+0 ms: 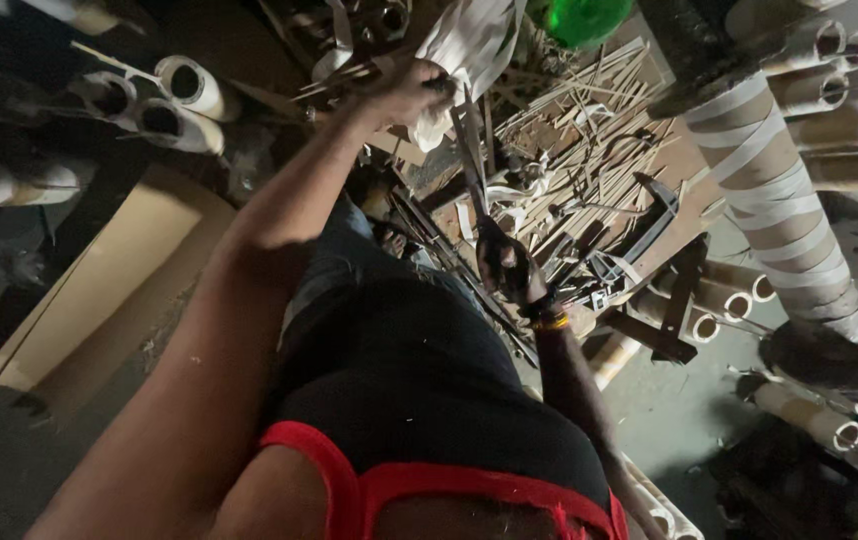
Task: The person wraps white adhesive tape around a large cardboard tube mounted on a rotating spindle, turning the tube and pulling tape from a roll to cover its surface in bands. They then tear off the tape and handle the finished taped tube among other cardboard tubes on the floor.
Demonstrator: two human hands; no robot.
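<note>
Dark metal strips [471, 150] run lengthwise between the two hands, their long axis going from the left hand [411, 92], fingers closed round the far end beside crumpled white sheeting [469, 45], to the right hand [505, 262]. Nearer the body, the right hand's fingers are clenched on the strips' near end, above a litter of pale wooden sticks [589, 110].

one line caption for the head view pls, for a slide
Left hand grips white fabric, right hand holds a thin strip, above scattered wood offcuts and cardboard tubes.
</note>
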